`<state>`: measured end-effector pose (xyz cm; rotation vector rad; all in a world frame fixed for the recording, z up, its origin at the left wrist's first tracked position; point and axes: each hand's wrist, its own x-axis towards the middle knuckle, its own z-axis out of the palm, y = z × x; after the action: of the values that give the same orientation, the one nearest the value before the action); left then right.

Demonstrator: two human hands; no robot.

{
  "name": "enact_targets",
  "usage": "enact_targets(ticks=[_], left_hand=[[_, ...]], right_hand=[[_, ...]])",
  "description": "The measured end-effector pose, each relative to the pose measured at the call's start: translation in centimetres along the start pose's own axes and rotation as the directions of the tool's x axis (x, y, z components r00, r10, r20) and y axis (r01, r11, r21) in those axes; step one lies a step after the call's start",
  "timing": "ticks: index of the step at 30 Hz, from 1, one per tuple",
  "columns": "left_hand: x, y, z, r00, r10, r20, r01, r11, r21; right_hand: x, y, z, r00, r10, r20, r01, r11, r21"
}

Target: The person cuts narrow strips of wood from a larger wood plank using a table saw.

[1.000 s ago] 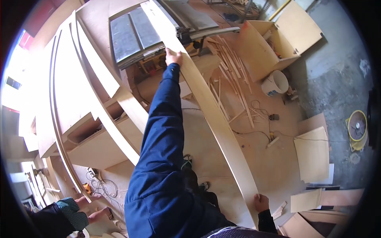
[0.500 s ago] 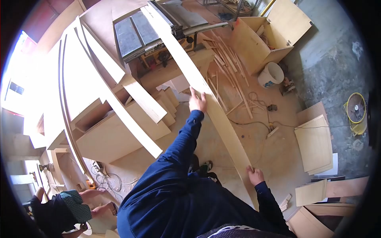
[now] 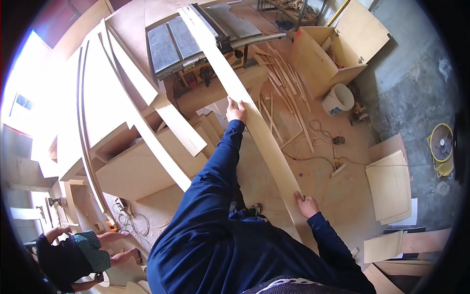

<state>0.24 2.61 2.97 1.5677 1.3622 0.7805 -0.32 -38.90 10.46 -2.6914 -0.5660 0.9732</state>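
A long pale wooden board [image 3: 264, 142] runs from the table saw [image 3: 166, 45] at the top down to beside my body. Its far end lies on the saw's table, along the fence [image 3: 215, 29]. Midway along the board, my left hand [image 3: 237, 110] grips its left edge, thumb and fingers on the wood. My right hand [image 3: 307, 206] is closed on the right edge nearer my body. The fingers under the board are hidden.
Wooden strips [image 3: 291, 93] lie on the floor right of the saw, near an open plywood box [image 3: 313, 63] and a white bucket [image 3: 338, 99]. Long boards [image 3: 147, 127] rest on the left. A cord [image 3: 313, 158] crosses the floor. Another person [image 3: 68, 255] is at lower left.
Both my hands have moved forward and slightly left with the board, toward the saw. The view has shifted a little. The other person's arm has moved slightly.
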Motion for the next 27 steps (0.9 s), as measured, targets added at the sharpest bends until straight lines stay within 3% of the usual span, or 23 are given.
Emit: enact_targets(ticks=[9,13,15,18,19,21,23,24,25,26,27], left_hand=[[10.7,1.7,-0.6,0.999,-0.038,-0.009,0.038,0.997,0.07],[16.0,2.8,-1.0,0.997,-0.072,-0.005,0.072,0.994,0.078],[19.1,3.3,-1.1,0.991,-0.132,0.033,0.129,0.989,0.071],[23.2,3.6,-1.0,0.999,-0.037,-0.028,0.041,0.983,0.179],[23.8,4.0,-1.3,0.998,-0.069,0.002,0.067,0.98,0.185],[25.4,3.7,-1.1,0.996,-0.086,0.026,0.079,0.977,0.197],[25.8,3.1,-0.9,0.995,-0.1,0.021,0.093,0.97,0.223],[26.0,2.8,-0.7,0.994,-0.102,0.027,0.094,0.97,0.223],[26.2,2.3,-0.5,0.997,-0.073,0.014,0.068,0.971,0.228],[26.4,2.0,-0.4,0.999,-0.042,0.0,0.041,0.971,0.234],[26.3,2.0,-0.5,0.999,-0.033,0.003,0.031,0.967,0.251]], right_hand=[[7.1,-7.2,-0.7,0.994,-0.06,0.091,0.057,0.998,0.04],[10.5,-12.0,-1.1,0.987,-0.155,0.029,0.154,0.987,0.041],[12.1,-14.3,-1.6,0.982,-0.145,0.122,0.13,0.984,0.118],[14.8,-16.1,-1.1,0.977,-0.204,0.06,0.197,0.975,0.107],[14.7,-15.6,-1.2,0.979,-0.195,0.066,0.188,0.977,0.105],[13.7,-14.3,-2.2,0.932,-0.338,0.133,0.284,0.906,0.313],[13.2,-4.5,2.0,0.856,-0.469,0.218,0.491,0.869,-0.061],[7.7,-6.3,-1.4,0.93,-0.276,0.243,0.21,0.941,0.264],[5.5,-2.8,-1.2,0.925,-0.157,0.345,0.078,0.97,0.231],[3.4,2.5,0.6,0.915,-0.318,0.249,0.16,0.852,0.499],[0.9,8.1,2.1,0.939,-0.152,0.309,0.017,0.917,0.399]])
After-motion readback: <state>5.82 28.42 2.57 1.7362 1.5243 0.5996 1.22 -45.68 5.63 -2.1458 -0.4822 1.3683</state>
